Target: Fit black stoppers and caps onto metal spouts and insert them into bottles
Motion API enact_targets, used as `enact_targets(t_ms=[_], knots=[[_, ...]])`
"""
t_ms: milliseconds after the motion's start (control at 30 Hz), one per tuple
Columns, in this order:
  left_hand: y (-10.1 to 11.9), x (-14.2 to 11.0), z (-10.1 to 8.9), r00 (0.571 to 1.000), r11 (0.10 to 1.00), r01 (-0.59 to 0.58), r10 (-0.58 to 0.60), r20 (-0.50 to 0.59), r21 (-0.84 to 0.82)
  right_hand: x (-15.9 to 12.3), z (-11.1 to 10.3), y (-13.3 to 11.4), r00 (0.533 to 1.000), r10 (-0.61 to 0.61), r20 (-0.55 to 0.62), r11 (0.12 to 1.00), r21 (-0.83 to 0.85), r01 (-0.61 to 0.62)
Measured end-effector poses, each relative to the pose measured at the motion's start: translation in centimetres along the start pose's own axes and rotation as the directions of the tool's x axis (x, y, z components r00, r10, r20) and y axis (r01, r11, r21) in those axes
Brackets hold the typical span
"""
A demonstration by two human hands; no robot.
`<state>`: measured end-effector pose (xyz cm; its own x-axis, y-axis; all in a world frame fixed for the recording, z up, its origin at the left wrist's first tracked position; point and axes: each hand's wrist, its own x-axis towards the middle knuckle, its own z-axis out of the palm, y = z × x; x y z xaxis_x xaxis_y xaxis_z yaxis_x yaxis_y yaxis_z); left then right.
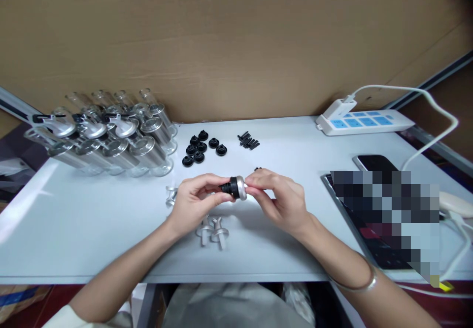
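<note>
Between my two hands, above the middle of the table, is a pour spout (241, 188) with a silver cap and a black ribbed stopper. My left hand (199, 197) is closed around the black stopper end. With thumb and fingertips, my right hand (279, 195) pinches the spout's narrow end beside the silver cap. Below them lie loose silver pour spouts (220, 233), some partly hidden by my left hand. Beyond my hands sit several black rubber stoppers (199, 147) and a little pile of short black pieces (249, 141).
Glass-and-metal bottles (148, 153) crowd the left back, a few topped with spouts. At the right back is a white power strip (369, 122) with a plugged-in white cable (417, 90). A phone (377, 163) and a partly blurred tablet (354, 222) lie on the right. Cardboard (236, 47) stands behind.
</note>
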<state>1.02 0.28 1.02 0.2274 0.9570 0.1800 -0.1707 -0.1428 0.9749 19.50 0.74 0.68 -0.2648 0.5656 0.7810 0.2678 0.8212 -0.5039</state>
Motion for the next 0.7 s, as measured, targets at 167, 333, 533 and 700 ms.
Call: enact_targets(t_ms=[167,333,533,700], knots=[[-0.18,-0.11,-0.01,0.997,0.997,-0.076,0.076,-0.001,-0.006,-0.07,-0.02,-0.1,1.0,0.031,0.003,1.0,-0.001,-0.031],[-0.35,-0.03,-0.25,0.993,0.991,-0.118,0.117,0.017,0.065,-0.03,-0.1,-0.26,0.997,0.077,0.021,0.997,0.023,-0.077],[-0.49,0.0,-0.29,0.99,0.977,-0.142,0.137,0.041,0.16,-0.07,-0.14,-0.41,0.991,0.124,0.041,0.992,0.028,-0.125],[-0.61,-0.08,-0.15,0.989,0.975,-0.148,0.143,0.037,0.168,-0.33,-0.1,-0.26,0.988,0.141,0.065,0.99,0.01,-0.142]])
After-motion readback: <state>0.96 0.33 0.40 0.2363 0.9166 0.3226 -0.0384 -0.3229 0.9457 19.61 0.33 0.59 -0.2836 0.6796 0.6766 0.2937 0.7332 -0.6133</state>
